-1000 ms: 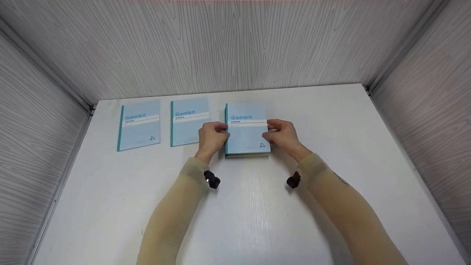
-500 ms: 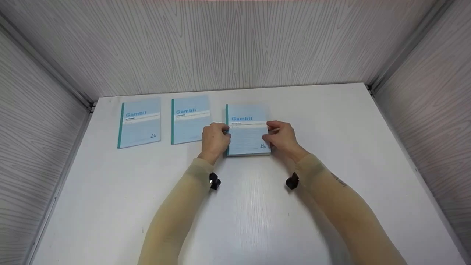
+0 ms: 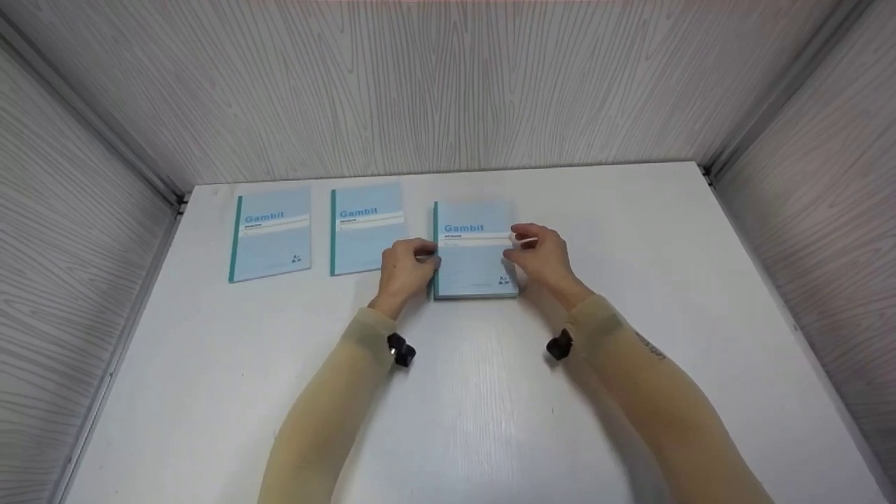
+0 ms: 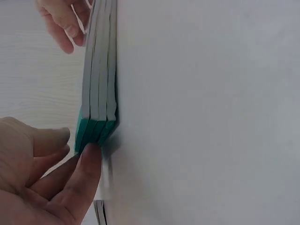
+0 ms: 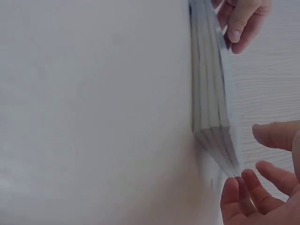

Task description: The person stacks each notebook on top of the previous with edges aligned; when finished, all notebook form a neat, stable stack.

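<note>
In the head view, a stack of light-blue Gambit notebooks [image 3: 472, 273] lies flat on the table, teal spines to the left. My left hand [image 3: 404, 271] is at the spine side; in the left wrist view its fingers [image 4: 84, 176] touch the teal spines [image 4: 91, 131], the thumb held apart. My right hand [image 3: 549, 260] is at the opposite long edge. The right wrist view has its fingertips right at the page edges [image 5: 220, 145], its thumb away from the cover. Several notebooks show in the stack, their edges nearly even. Neither hand curls round it.
Two more Gambit notebooks, a left one [image 3: 271, 241] and a middle one [image 3: 358, 245], lie side by side left of the stack. Wood-grain panels [image 3: 434, 84] border the white table [image 3: 462, 413] at the back and sides. Each wrist carries a small black camera [image 3: 401, 350].
The lower notebooks, which stuck out at the stack's front and left a second ago, now sit more evenly under the top one. The right fingers have spread slightly from the edge.
</note>
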A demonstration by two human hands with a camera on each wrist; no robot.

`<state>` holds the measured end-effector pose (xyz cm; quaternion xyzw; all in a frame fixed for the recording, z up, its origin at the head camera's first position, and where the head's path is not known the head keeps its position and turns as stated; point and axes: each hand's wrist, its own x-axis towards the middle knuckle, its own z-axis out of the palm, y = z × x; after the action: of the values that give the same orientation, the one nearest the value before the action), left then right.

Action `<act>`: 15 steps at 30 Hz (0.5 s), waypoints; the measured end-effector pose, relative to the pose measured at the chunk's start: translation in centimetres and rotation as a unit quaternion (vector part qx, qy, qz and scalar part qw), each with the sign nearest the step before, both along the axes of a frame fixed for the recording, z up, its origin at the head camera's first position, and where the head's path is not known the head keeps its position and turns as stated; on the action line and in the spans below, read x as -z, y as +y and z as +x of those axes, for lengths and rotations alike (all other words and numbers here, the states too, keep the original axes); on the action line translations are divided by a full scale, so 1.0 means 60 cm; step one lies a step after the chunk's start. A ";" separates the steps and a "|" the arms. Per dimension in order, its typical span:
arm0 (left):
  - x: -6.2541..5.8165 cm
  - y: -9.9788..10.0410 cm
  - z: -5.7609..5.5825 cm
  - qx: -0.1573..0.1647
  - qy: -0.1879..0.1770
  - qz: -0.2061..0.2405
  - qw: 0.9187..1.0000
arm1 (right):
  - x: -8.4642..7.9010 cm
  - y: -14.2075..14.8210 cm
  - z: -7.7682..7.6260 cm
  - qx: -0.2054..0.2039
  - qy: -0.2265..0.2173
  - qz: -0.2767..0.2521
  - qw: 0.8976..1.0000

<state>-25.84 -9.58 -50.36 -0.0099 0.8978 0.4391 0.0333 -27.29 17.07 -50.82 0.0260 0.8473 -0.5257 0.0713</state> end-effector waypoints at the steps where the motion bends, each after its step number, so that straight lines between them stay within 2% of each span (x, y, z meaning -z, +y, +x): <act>1: -0.003 -0.007 0.001 0.007 -0.008 0.011 1.000 | -0.003 -0.001 -0.001 0.003 0.004 -0.008 1.000; 4: -0.016 -0.036 0.003 0.028 -0.034 0.042 0.998 | -0.015 -0.012 -0.004 -0.007 0.011 -0.029 0.999; 8: -0.034 -0.080 0.005 0.040 -0.053 0.066 0.996 | -0.030 -0.042 -0.010 -0.050 -0.010 -0.047 0.998; 11: -0.041 -0.112 0.003 0.045 -0.055 0.070 0.995 | -0.039 -0.068 -0.018 -0.086 -0.033 -0.060 0.994; 15: -0.043 -0.155 -0.003 0.050 -0.064 0.076 0.994 | -0.046 -0.105 -0.032 -0.127 -0.048 -0.105 0.985</act>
<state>-26.04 -18.87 -47.76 0.0096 0.8570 0.5027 0.1131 -29.21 10.75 -48.04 -0.0639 0.7796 -0.5964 0.1800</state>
